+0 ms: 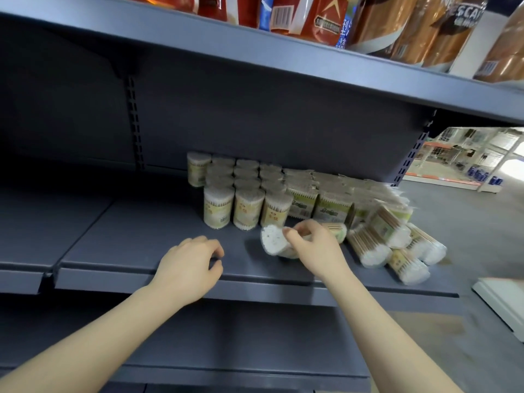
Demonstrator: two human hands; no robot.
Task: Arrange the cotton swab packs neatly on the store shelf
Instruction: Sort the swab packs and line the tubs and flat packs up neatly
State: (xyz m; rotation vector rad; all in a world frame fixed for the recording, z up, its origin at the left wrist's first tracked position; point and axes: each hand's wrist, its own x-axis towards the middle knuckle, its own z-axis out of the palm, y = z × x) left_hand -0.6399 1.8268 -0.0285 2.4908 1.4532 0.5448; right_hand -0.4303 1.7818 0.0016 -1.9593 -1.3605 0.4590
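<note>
Two bare forearms reach up from the bottom edge toward the grey metal shelf [141,245], a flat matte board with a folded front lip. The left hand [188,265] hovers over the front of that shelf with fingers loosely curled and thumb near the fingertips, holding nothing. The right hand [310,245] sits further right along the shelf, its fingers and thumb curled over a cylindrical cotton swab pack [273,241] lying on its side, the round end of white cotton tips facing left; whether the pack rests on the shelf or is lifted slightly is hard to tell.

Behind both hands, toward the back of the shelf, stand the upright round packs [235,194]: clear plastic tubs with pale labels, packed in tidy rows, three at the front touching side by side. Right of them on the shelf sit flatter rectangular packs with green labels [320,194], crowded edge to edge. At the shelf's right end lies a loose heap of tipped-over packs [397,245], wooden sticks showing through clear wrap, cotton ends pointing forward and right, blurred.

Above the shelf, an upper shelf [255,49] carries glossy red, blue and brown pouches [312,15]. A slotted steel upright [134,123] runs down the dark back panel to the shelf.
</note>
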